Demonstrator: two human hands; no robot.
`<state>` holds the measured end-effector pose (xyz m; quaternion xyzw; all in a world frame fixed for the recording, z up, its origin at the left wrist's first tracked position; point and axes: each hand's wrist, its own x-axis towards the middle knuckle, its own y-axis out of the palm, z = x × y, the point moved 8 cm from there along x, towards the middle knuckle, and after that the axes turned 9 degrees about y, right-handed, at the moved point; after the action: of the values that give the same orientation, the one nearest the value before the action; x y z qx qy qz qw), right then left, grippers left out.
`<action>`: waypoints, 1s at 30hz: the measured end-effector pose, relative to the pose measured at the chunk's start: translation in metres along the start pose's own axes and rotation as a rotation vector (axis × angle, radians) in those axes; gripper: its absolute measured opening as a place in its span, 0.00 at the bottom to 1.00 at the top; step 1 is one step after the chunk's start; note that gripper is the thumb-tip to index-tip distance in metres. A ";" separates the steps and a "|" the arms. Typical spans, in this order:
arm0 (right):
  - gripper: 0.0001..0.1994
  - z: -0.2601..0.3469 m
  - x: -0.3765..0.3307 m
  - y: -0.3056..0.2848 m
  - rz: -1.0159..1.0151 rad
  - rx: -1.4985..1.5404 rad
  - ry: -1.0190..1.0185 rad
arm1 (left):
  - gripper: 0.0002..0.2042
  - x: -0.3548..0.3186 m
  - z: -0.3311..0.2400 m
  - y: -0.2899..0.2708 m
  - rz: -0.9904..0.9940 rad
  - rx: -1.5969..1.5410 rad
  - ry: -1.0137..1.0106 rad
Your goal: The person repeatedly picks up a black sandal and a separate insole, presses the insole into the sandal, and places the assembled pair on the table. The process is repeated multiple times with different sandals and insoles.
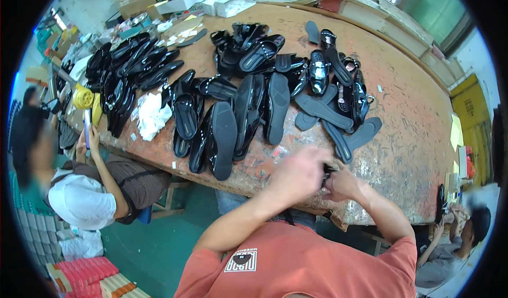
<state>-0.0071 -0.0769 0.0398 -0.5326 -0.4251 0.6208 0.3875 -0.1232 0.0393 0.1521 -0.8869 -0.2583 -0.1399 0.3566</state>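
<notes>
Scuffed brown wooden worktable (402, 155) fills the middle of the frame, glossy black patent shoes (248, 102) heaped across its upper left and centre. Right of lower centre, at the table's near edge, a small, dark, shiny piece (328, 174) sits between two bare hands. The right hand (344, 184), on its lower right, has its fingers curled and closed on it. The left hand (299, 172) is at its left, motion-blurred; whether those fingers are apart or together cannot be told. Mostly covered, the piece hides its long axis. Just above lies a flat, matte black insole (338, 143), pointing down toward the hands.
</notes>
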 end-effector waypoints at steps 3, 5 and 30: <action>0.21 -0.038 0.003 -0.080 -0.580 0.495 -0.027 | 0.11 -0.058 0.104 -0.118 -0.401 -0.042 -0.267; 0.25 -0.104 0.017 -0.085 -0.812 0.598 0.336 | 0.08 -0.131 0.167 -0.190 -0.826 -0.148 -0.455; 0.18 0.003 -0.105 0.085 -1.144 2.060 0.309 | 0.18 0.237 0.206 0.030 -0.140 -0.369 -0.239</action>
<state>0.0011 -0.2045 -0.0050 0.2278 0.1493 0.3363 0.9015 0.1025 0.2510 0.0922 -0.9273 -0.3296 -0.1030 0.1448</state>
